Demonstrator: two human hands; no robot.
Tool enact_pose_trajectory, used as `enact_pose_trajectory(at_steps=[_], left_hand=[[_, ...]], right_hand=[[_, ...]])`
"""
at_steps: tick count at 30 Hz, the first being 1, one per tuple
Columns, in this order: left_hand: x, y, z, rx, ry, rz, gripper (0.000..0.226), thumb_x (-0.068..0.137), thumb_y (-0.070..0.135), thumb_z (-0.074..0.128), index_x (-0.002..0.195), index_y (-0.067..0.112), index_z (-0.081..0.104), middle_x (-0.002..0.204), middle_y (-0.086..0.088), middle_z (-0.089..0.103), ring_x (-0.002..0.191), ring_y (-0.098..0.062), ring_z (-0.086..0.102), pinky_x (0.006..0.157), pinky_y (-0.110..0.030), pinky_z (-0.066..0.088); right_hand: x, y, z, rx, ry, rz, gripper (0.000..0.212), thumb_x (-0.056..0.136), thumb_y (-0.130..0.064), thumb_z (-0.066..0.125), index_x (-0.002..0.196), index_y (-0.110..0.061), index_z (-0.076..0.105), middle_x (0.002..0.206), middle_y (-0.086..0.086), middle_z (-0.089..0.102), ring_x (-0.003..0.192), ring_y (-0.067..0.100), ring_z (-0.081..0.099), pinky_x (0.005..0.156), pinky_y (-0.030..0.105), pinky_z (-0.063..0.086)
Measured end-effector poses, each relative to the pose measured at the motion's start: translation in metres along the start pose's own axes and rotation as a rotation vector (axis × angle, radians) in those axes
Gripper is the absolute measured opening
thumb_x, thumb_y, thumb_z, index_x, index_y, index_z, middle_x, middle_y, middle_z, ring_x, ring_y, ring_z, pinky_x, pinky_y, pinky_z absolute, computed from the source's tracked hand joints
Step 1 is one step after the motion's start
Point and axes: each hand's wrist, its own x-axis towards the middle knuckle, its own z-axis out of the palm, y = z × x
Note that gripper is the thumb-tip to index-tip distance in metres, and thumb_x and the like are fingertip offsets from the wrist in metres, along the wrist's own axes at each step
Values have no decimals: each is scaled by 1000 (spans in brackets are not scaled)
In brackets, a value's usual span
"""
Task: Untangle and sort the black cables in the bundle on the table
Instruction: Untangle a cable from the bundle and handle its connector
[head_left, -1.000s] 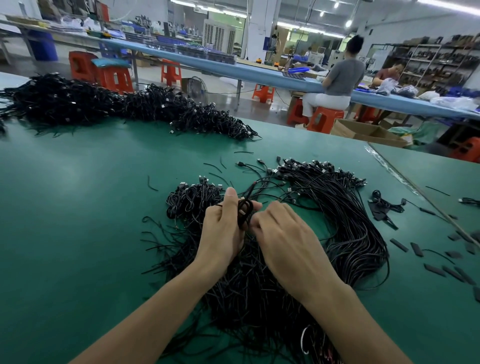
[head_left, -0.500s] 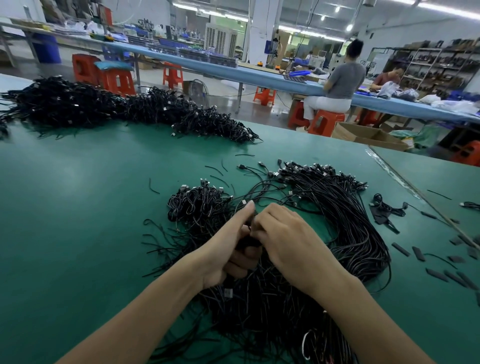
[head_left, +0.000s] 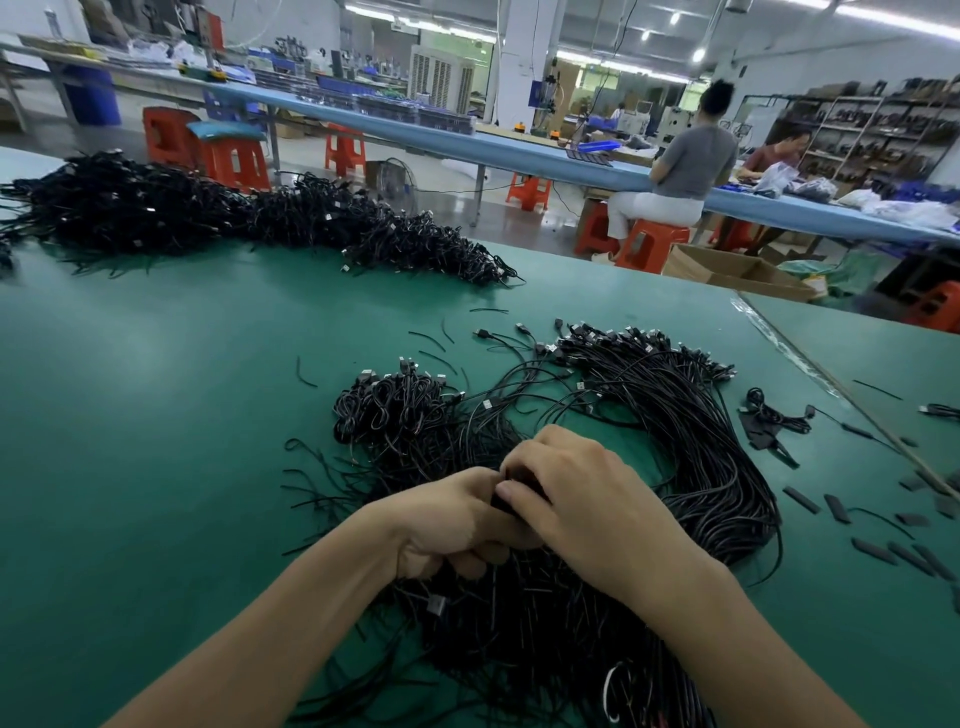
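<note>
A big bundle of black cables (head_left: 691, 467) sprawls over the green table (head_left: 156, 415) in front of me. A smaller clump of coiled cables (head_left: 389, 405) lies at its left. My left hand (head_left: 452, 525) and my right hand (head_left: 587, 499) meet above the bundle's middle. Between them they grip a small coiled black cable (head_left: 511, 486), mostly hidden by the fingers. The left fingers curl under it; the right fingers fold over it from above.
A long heap of black cables (head_left: 249, 218) stretches along the table's far left edge. Short black strips (head_left: 836, 509) and a small cable knot (head_left: 774, 415) lie at the right. A seam to another table (head_left: 831, 384) runs there. People sit at a far bench.
The hands have dropped closer to the bundle and closed tighter together. The cable loop, seen held up a second ago, is now covered by the fingers.
</note>
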Motion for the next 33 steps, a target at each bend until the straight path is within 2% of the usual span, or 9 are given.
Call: enact_pose_trajectory(at_steps=[3,6,9,12,15,18,22,28,33], left_hand=[[2,-3,2,-17,23,-18,27,94,-1,56,74,17,53,53,10,42,44,-3,35,37,-15,25],[4,-4,4,-53,30,-33,30,94,-5,56,73,17,50,52,10,42,43,-3,34,36,-15,23],[6,-4,7,-64,38,-32,36,93,-6,56,67,18,49,50,10,41,43,-4,30,37,-16,21],[6,-3,6,-100,35,-15,33,93,-6,56,70,17,49,55,6,38,46,-6,27,38,-16,19],[5,-2,5,-126,9,0,31,94,-6,54,73,16,49,61,3,37,45,-4,28,37,-15,21],[3,-2,5,-157,-5,-4,30,94,-6,55,73,15,50,64,0,36,44,-3,29,35,-14,23],[5,0,6,-240,-12,-20,30,95,-6,55,74,15,51,60,4,38,43,-2,27,34,-13,20],[7,3,7,-444,36,-34,41,93,-11,46,63,17,46,54,6,32,39,-2,25,30,-12,19],[9,8,12,-668,97,0,38,86,-16,37,63,14,42,55,4,32,40,-2,24,31,-11,17]], right_hand=[[-1,-2,-2,-67,1,-71,21,98,-44,50,113,-33,59,109,-14,52,102,7,49,76,21,36],[-2,-3,-2,-122,-10,-90,22,98,-42,52,116,-31,58,114,-13,50,108,10,48,78,25,44],[0,-4,-1,-165,13,-94,20,97,-41,55,112,-29,60,112,-12,50,107,10,46,73,26,45],[2,-2,-1,-139,25,-88,16,96,-39,57,104,-27,66,107,-13,51,106,9,44,73,24,42],[2,2,-4,-93,30,-80,15,94,-39,61,98,-28,69,104,-15,52,105,8,45,76,23,40],[3,5,-5,-125,42,-110,16,95,-40,61,98,-28,72,103,-14,54,105,10,46,85,21,39],[4,5,-5,-222,75,-177,16,96,-37,59,96,-24,69,102,-9,57,102,15,50,91,30,43],[3,9,-2,-426,259,-280,8,92,-24,69,87,-17,70,93,-1,63,93,23,59,79,35,48],[3,13,8,-427,381,-269,4,91,-17,67,88,-14,68,95,2,62,94,24,56,79,35,46]])
